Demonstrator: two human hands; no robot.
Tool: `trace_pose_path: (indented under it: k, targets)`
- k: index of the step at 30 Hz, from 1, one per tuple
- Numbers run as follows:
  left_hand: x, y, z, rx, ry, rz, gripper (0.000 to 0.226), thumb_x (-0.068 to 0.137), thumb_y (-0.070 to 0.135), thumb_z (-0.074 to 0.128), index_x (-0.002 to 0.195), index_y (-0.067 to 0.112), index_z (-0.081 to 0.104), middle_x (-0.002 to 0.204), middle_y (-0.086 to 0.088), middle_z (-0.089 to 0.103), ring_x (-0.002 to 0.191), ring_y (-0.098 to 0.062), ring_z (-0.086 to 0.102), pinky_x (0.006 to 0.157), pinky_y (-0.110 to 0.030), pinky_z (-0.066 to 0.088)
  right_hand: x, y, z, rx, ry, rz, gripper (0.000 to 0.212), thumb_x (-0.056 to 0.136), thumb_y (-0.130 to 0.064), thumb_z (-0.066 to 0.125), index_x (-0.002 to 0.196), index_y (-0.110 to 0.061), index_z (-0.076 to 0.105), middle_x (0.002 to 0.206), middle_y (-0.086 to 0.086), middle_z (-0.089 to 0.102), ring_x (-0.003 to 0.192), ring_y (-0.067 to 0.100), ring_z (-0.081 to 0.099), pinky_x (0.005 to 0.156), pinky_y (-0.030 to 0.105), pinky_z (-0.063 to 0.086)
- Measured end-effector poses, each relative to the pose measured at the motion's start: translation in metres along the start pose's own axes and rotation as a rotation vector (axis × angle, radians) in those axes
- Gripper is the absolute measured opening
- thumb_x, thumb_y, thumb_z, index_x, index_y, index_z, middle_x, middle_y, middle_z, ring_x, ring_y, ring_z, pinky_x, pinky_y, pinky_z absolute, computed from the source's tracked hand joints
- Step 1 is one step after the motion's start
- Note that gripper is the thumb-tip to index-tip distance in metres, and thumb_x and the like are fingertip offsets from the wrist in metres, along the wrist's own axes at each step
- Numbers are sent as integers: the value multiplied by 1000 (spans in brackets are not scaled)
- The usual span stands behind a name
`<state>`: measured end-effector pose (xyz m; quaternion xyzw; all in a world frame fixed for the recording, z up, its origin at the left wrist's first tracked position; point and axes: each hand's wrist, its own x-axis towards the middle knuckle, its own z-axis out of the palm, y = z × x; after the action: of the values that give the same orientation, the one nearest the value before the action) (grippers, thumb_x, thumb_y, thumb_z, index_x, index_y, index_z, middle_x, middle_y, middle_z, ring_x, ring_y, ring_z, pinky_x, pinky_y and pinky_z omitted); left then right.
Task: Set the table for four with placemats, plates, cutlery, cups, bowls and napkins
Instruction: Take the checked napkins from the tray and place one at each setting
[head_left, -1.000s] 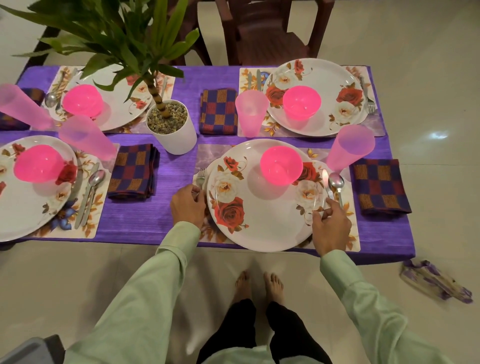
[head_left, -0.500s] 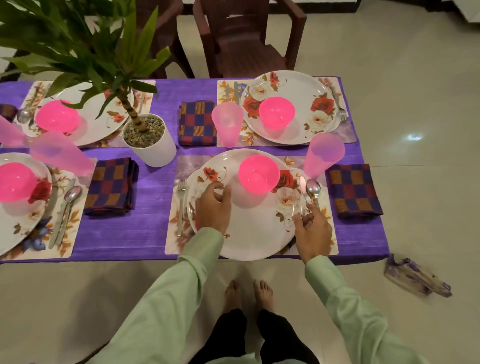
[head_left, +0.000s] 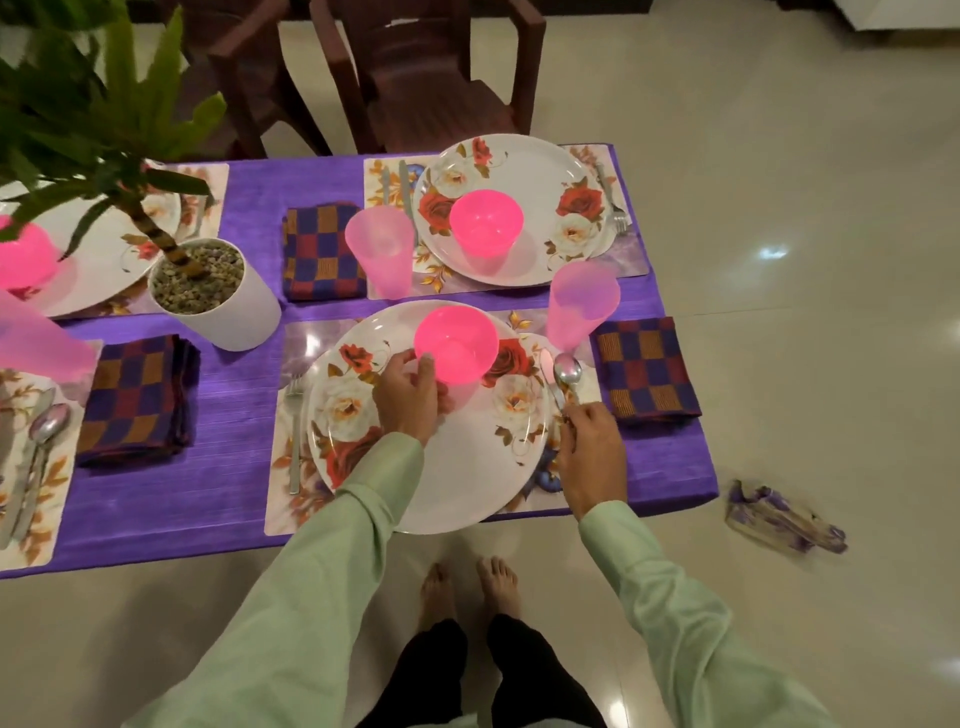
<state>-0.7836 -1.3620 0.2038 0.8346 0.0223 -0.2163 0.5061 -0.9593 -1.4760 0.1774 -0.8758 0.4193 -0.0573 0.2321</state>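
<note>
In the centre of the frame, the nearest place setting is being adjusted. The pink bowl (head_left: 457, 345) stands on the far part of the flowered plate (head_left: 467, 467), and it is gripped at its near left side by the left hand (head_left: 408, 395), with the thumb pressed against the wall and the fingers curled around the rim, probably so that it can be moved toward the middle of the plate. The plate lies on a placemat (head_left: 304, 338), close to the lower edge of the purple table (head_left: 234, 467). To the right of the plate, the spoon (head_left: 567, 371) and the knife (head_left: 548, 376) lie side by side. Their handle ends are covered by the right hand (head_left: 592, 452), whose fingers are closed together in a pinch. The spoon handle seems to be the one held, but this cannot be told with certainty. The aim is judged to be lining up both pieces parallel to the plate. The fork (head_left: 295, 431) is laid straight on the left side of the mat, untouched. A pink cup (head_left: 582, 306) stands above the spoon, and a checked napkin (head_left: 647, 369) lies just beside the mat at the right. The setting at the upper middle shows the same pieces, and the two at the left are partly cut off, so the task is judged almost finished.
</note>
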Motion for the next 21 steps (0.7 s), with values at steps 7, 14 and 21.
trace_pose_path:
  k: [7,14,21]
  targets:
    - [-13,-14,-7,-153,41,-16,34,99,42,51,117,15,61,73,-15,71,53,-22,64,53,-39,58,7,-10,3,-101,-24,17,26,92,-5,58,118,-6,60,116,13,55,104,27,52,87,35,50]
    - [-28,-21,-11,-172,54,-12,25,99,41,49,112,22,60,78,-14,71,56,-23,67,56,-37,57,-6,-7,3,-53,-33,19,30,96,-15,60,125,-8,59,125,12,54,111,25,53,95,35,49]
    - [-32,-23,-13,-181,57,-11,29,98,44,49,112,22,61,79,-13,71,59,-25,68,58,-38,57,-10,-3,-6,105,65,59,25,96,-17,60,120,-10,64,117,7,59,102,19,57,89,31,51]
